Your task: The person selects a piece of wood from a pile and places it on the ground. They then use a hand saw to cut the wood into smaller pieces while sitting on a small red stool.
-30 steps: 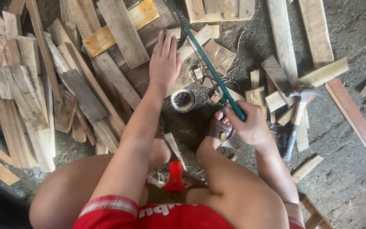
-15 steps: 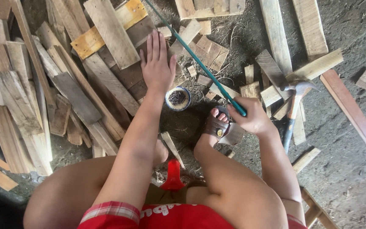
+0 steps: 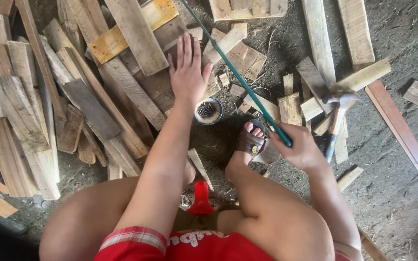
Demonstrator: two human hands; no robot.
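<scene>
My left hand (image 3: 187,72) lies flat with fingers spread on dark wooden boards (image 3: 146,89) in a pile of planks. My right hand (image 3: 298,150) is closed around the lower end of a long thin teal-green rod or saw frame (image 3: 233,72) that runs up and to the left out of view. A small round tin of nails (image 3: 208,111) sits on the ground just below my left hand. A claw hammer (image 3: 337,121) lies on wood scraps right of my right hand. My sandalled foot (image 3: 250,142) rests between the tin and my right hand.
Loose planks (image 3: 20,111) are heaped on the left. Short offcuts (image 3: 291,106) and longer boards (image 3: 320,34) lie scattered ahead and right on the dirt floor. A reddish plank (image 3: 400,130) lies at far right. A red object (image 3: 201,198) sits between my knees.
My left hand has stayed flat on the boards and my right keeps its hold on the rod. The view has shifted slightly; the hands sit a little lower and left.
</scene>
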